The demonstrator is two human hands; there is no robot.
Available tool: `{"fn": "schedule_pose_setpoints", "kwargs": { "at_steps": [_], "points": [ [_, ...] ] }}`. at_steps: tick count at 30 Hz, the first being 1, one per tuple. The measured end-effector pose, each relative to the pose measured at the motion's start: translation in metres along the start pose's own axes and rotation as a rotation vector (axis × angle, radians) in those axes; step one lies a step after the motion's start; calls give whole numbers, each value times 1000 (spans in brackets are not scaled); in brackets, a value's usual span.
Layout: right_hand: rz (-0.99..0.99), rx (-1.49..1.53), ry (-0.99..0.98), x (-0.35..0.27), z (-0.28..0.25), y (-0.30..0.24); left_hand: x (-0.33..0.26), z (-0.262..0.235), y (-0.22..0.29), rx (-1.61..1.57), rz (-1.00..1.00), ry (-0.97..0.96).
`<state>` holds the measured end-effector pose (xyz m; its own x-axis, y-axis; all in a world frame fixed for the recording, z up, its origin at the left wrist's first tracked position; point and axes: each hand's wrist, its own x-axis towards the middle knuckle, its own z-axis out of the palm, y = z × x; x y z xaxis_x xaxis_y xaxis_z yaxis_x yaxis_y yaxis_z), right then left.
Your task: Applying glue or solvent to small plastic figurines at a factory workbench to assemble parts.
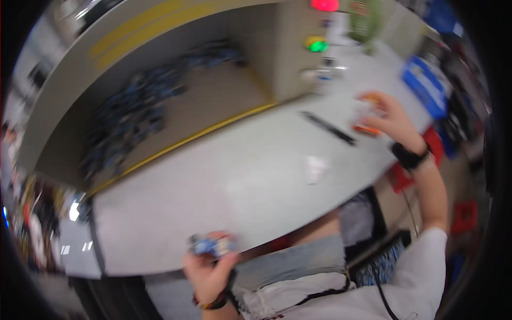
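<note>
We look down on a pale, glossy bench (256, 186), its long near edge curving from the lower left up to the right. Our left hand (210, 277) comes in over the near edge, toward the bench's left end, and its thumb and bent fingers close around a small blue piece (209, 247). The piece is lumpy and compact, mostly mid-blue, with a dark patch on its left side and a paler, cream-coloured patch on its right; motion blur hides its finer shape. Our right hand (393, 121), a black band (409, 156) at its wrist, reaches over the right part of the bench, thumb and fingers pinching a small orange-and-clear object (365, 117). That object looks whitish and see-through in the middle, with orange at its upper and lower ends, partly covered by the fingers; we cannot tell whether it touches the bench. Just left of it, a slim black bar (328, 128) lies slantwise, and nearer the front edge rests a little white piece (316, 169). Along the far edge stands a beige cabinet (290, 58) with a wide opening trimmed in yellow; inside, a heap of blue and dark pieces (144, 96) lines the back and left. On the cabinet's right side we see a red light (325, 5) and a green light (319, 46) glowing. A blue bin (425, 85) sits by the bench's far right corner.
</note>
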<state>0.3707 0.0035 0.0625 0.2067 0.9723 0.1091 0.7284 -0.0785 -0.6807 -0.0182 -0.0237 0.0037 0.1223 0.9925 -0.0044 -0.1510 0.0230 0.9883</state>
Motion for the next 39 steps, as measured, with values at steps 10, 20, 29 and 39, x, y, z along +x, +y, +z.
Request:
{"fn": "schedule_pose_setpoints", "kwargs": {
  "at_steps": [10, 20, 29, 39],
  "points": [
    [8, -170, -30, 5, -11, 19, -2, 9, 11, 42, -27, -146],
    [124, -212, -387, -13, -25, 36, 3, -6, 5, -21, -5, -151],
    [42, 294, 178, -13, -31, 15, 2, -6, 8, -18, -78, -148],
    [94, -63, 244, 7, -22, 17, 3, -3, 12, -32, -75, -155]
  ]
}}
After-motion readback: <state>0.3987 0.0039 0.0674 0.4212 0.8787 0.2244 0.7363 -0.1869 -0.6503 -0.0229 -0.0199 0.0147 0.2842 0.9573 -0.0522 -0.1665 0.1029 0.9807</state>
